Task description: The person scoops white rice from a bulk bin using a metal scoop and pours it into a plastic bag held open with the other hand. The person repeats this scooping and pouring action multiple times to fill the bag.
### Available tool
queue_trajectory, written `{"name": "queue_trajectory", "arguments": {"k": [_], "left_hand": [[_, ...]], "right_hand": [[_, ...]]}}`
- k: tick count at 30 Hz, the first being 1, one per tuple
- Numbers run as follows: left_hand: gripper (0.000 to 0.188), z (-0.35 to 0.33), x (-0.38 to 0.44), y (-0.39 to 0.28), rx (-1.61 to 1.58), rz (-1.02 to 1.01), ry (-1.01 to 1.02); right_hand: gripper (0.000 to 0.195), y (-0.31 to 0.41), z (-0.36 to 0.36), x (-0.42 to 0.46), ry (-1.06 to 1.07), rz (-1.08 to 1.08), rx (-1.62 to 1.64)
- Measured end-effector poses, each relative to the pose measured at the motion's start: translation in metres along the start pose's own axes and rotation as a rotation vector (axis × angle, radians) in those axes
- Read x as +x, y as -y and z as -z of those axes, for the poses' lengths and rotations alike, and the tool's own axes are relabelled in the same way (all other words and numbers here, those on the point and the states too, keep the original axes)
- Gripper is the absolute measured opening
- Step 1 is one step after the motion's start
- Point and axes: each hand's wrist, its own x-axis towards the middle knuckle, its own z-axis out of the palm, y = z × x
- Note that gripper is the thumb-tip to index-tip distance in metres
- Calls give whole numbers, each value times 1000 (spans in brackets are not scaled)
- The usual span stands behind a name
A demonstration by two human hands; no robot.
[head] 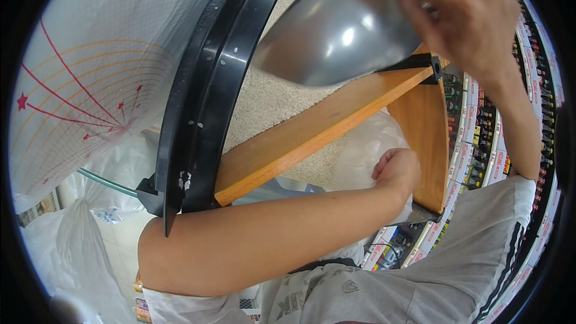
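Observation:
My right hand (472,22) grips the handle end of a shiny metal scoop (346,31), with the fingers blurred. The scoop hangs over pale rice-like grain (256,103) in a wooden bin; its rounded underside faces me, so its contents are hidden. My left hand (398,168) is closed on a translucent plastic bag (366,144) below a slanting wooden divider (324,117). More pale grain (315,162) shows beside the bag, and I cannot tell whether it lies inside it. My left forearm crosses in front of the bin.
A black plastic rail (202,99) with a few stray grains edges the bin's left side. Large plastic bags (90,234) hang at the left. The bin's wooden side panel (425,144) stands at the right, with shelves of bottles and price labels (472,144) beyond it.

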Motion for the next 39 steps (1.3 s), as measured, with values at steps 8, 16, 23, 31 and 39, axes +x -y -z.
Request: {"name": "queue_trajectory", "arguments": {"k": [8,16,23,31,39], "left_hand": [[6,-5,7,-2,-47,-109,33],[8,-10,6,2,11,-154,12],[3,-11,6,1,-54,-114,20],[11,-3,-4,6,67,-113,29],[7,7,-10,-1,83,13,-20]], "right_hand": [[30,62,-45,13,-233,139,211],[22,0,-95,-6,198,-139,30],[18,-47,-98,8,302,-356,-358],[21,3,-104,21,528,-231,46],[29,61,-161,-17,347,-272,380]]}}
